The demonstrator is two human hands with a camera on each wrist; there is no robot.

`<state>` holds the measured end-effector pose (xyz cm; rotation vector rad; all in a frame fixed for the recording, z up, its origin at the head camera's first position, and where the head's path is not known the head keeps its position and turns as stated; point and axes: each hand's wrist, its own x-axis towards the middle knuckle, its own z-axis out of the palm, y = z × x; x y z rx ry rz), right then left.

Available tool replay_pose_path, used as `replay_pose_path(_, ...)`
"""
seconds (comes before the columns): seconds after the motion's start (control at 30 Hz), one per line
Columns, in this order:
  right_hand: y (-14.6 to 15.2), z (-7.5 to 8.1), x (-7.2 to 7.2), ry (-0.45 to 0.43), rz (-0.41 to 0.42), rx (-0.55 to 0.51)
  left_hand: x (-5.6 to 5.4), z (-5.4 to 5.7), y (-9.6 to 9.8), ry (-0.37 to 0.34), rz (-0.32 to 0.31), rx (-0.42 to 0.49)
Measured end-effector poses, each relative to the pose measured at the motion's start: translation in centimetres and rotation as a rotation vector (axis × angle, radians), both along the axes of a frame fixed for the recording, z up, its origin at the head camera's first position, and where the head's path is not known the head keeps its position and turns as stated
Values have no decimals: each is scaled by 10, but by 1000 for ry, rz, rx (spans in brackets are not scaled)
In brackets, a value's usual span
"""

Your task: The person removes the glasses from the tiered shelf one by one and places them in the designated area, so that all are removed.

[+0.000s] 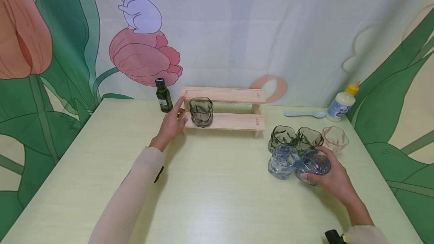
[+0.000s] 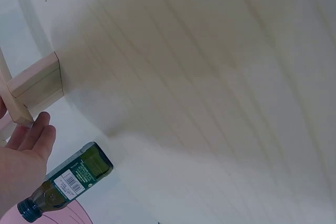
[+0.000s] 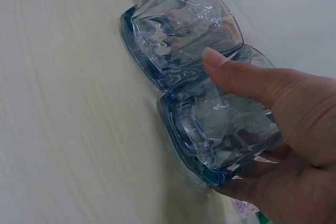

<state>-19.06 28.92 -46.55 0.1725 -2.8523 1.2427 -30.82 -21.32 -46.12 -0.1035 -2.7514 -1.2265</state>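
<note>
My right hand (image 1: 333, 178) grips a blue glass (image 1: 313, 163) between thumb and fingers. In the right wrist view, its thumb lies along the wall of this blue glass (image 3: 210, 124). A second blue glass (image 1: 284, 162) stands right beside it. Behind them are two grey glasses (image 1: 284, 136), with a pale pink glass (image 1: 335, 140) to their right. At the left end of a two-step wooden rack (image 1: 230, 121), my left hand (image 1: 171, 125) touches the wood with extended fingers. One grey glass (image 1: 201, 112) stands on the rack's lower step.
A dark green bottle (image 1: 164, 96) stands just left of the rack, close to my left hand. Toward the back right are a light blue spoon (image 1: 303, 114) and a white bottle with a yellow cap (image 1: 340, 104). A printed curtain (image 1: 217, 29) hangs behind the table.
</note>
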Motion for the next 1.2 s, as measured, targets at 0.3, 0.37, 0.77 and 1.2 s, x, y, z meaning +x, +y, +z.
replay_pose_path(0.3, -2, 0, 1, -7, -11, 12, 0, 2, 0, -4, 3, 7)
replay_pose_path(0.37, -2, 1, 1, -3, -9, 17, 0, 3, 0, -2, 7, 5)
replay_pose_path(0.77, 4, 2, -1, -48, 36, -34, 1, 0, -1, 1, -6, 7)
replay_pose_path(1.2, 25, 33, 0, -118, 133, -78, 1, 1, 0, -7, -5, 8)
